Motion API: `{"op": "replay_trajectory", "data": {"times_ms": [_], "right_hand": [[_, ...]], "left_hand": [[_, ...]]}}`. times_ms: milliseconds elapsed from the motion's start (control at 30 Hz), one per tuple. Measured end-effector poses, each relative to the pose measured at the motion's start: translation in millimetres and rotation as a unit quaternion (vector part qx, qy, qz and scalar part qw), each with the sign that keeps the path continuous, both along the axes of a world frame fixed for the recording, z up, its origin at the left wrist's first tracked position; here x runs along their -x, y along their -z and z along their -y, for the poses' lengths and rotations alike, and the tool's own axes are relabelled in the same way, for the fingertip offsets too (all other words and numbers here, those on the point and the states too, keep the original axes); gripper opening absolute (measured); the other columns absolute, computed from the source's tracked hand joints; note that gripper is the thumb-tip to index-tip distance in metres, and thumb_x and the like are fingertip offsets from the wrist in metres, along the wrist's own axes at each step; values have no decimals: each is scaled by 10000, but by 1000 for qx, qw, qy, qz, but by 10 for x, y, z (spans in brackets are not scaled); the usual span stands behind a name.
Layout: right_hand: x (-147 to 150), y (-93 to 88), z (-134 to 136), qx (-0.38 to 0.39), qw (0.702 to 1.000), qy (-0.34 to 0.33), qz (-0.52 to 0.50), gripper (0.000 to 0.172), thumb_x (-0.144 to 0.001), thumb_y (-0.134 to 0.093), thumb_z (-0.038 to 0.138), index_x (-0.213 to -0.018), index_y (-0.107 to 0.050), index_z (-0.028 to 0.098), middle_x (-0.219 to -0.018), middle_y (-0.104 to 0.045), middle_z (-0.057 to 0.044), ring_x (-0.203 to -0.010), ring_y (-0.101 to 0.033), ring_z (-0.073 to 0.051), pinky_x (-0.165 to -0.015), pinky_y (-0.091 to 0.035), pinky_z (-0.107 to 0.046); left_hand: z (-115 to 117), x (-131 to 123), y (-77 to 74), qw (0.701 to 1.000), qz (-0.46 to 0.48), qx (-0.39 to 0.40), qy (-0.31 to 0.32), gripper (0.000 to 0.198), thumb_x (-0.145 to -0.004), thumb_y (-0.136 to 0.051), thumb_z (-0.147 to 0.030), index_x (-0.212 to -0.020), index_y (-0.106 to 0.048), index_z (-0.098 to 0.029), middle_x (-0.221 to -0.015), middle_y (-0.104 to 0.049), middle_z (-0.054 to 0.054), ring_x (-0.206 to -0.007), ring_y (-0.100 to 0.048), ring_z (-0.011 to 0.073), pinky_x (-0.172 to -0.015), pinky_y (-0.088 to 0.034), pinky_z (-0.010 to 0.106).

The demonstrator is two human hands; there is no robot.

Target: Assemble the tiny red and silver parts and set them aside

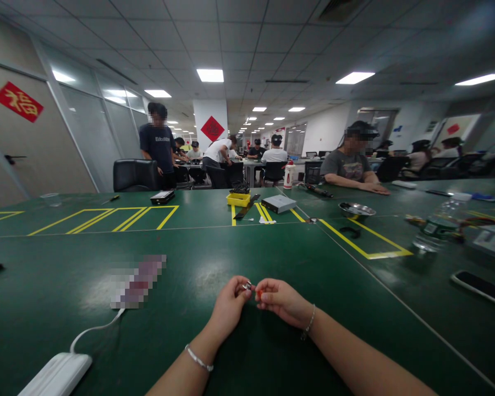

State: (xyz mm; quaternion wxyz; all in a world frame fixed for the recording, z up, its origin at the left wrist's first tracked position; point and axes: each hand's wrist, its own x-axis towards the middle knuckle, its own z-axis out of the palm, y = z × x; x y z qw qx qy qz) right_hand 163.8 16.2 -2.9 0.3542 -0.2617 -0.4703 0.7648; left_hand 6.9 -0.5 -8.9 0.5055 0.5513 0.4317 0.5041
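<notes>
My left hand (230,303) pinches a small silvery metal piece (247,286) between thumb and fingers; its exact kind is too small to make out. Close beside it, my right hand (281,301) has its fingers closed on a small orange piece (259,295), mostly covered by the fingertips. Both hands are held together low over the green table (181,346), fingertips nearly meeting. Whether the two pieces touch cannot be seen.
A phone (142,280) on a white cable and a white power bank (58,374) lie to the left. Farther off are a yellow tray (238,199), a grey box (279,204) and a metal dish (357,209). A water bottle (441,223) stands right; a person (350,159) sits across.
</notes>
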Motion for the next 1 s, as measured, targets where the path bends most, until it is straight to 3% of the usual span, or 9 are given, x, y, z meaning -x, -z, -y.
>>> {"op": "replay_trajectory", "data": {"times_ms": [133, 300, 567, 733, 1000], "right_hand": [[18, -10, 3, 2, 1000, 13, 4, 193, -659, -568, 293, -728, -537, 115, -578, -535, 6, -519, -495, -68, -636, -386, -277], [33, 12, -9, 13, 1000, 21, -7, 290, -702, -484, 396, -644, -526, 115, -473, -484, 34, -433, -450, -52, -634, -393, -296], [12, 1, -3, -1, 1000, 4, 7, 192, -590, -627, 189, -743, -534, 117, -677, -562, -11, -588, -518, -72, -623, -382, -240], [7, -8, 5, 1, 1000, 4, -2, 211, -541, -650, 114, -714, -529, 122, -694, -568, -6, -595, -523, -69, -662, -383, -256], [17, 8, -6, -8, 1000, 10, 6, 128, -675, -546, 221, -738, -531, 111, -522, -516, 24, -472, -479, -60, -605, -380, -267]], "left_hand": [[3, -9, -20, 1000, 17, 21, -9, 145, -682, -469, -197, -818, -491, -154, -842, -602, 47, -681, -559, 121, -620, -425, 247], [-4, -21, -26, 999, 31, 25, -13, 158, -640, -513, -191, -792, -492, -154, -799, -604, 44, -672, -554, 124, -631, -418, 257], [7, -14, -37, 999, -43, 14, -26, 176, -566, -584, -163, -698, -468, -160, -526, -485, -62, -480, -448, 66, -491, -340, 184], [15, -7, -60, 996, -78, -10, -47, 189, -546, -597, -147, -674, -458, -160, -534, -447, -68, -490, -409, 63, -490, -322, 179], [2, 8, 3, 998, -55, -9, -37, 241, -623, -537, -169, -857, -483, -160, -646, -517, -25, -597, -493, 99, -600, -386, 225]]}}
